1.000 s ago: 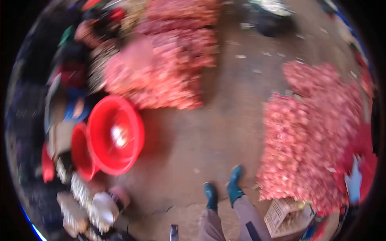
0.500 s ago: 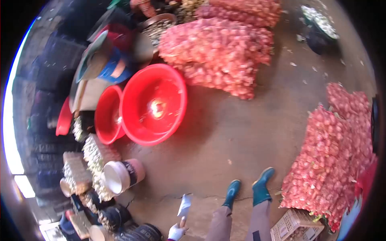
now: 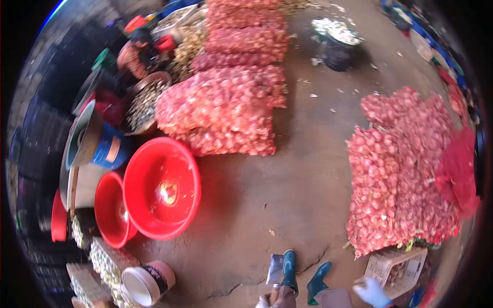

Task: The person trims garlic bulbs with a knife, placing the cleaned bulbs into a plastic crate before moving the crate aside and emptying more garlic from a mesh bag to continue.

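The left hand [image 3: 269,299], at the bottom edge, is clamped on the handle of a flat grey steel cleaver [image 3: 275,269] whose blade points up and away, while the white-gloved right hand [image 3: 371,291], grip unclear, hovers near a woven basket [image 3: 395,267].

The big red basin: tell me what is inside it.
The big red basin looks nearly bare inside: red wall with pale specks and a bright patch at the bottom, which may be glare or scraps. The smaller red basin beside it is partly covered by its rim.
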